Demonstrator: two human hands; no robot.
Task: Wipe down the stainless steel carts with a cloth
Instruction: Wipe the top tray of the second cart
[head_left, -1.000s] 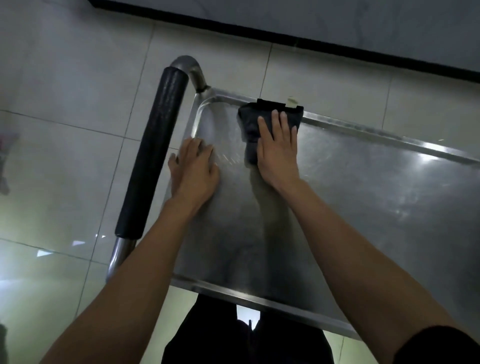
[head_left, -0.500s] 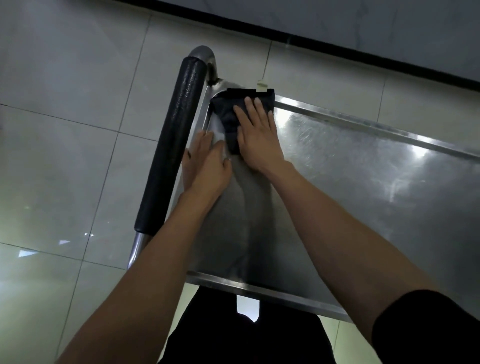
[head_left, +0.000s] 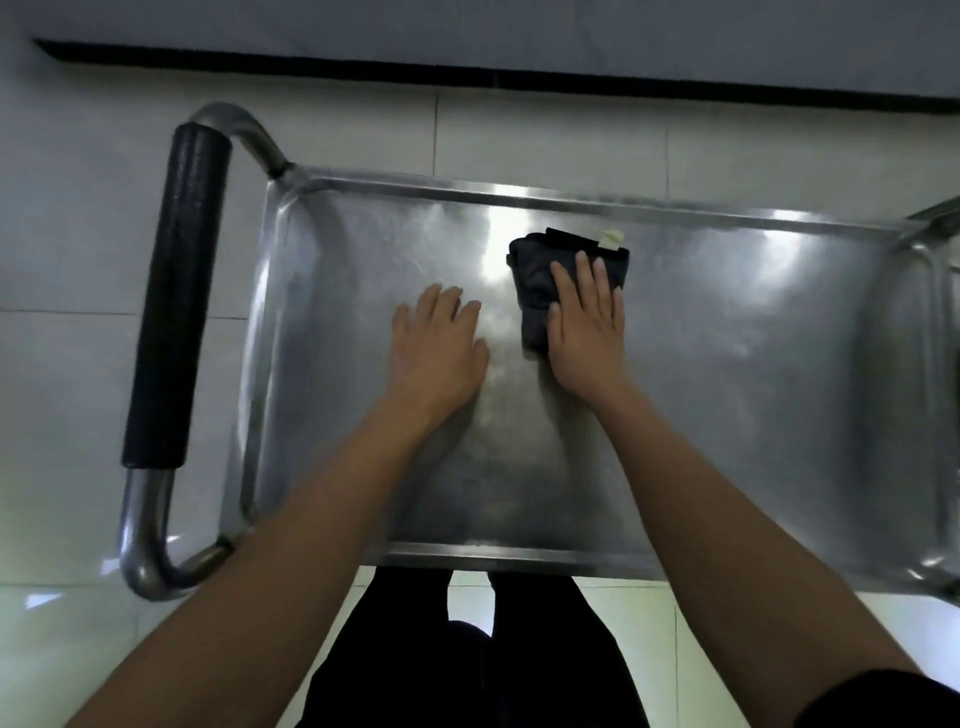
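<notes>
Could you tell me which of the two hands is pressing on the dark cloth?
The right hand lies flat on the cloth; the left hand rests on the bare cart top.

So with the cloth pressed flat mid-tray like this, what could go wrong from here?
1. The right hand covers only part of the folded dark cloth, so a loose edge might bunch and skip spots.
2. The bare left hand rests flat on the cart tray and could smear fingerprints on the steel.
</notes>
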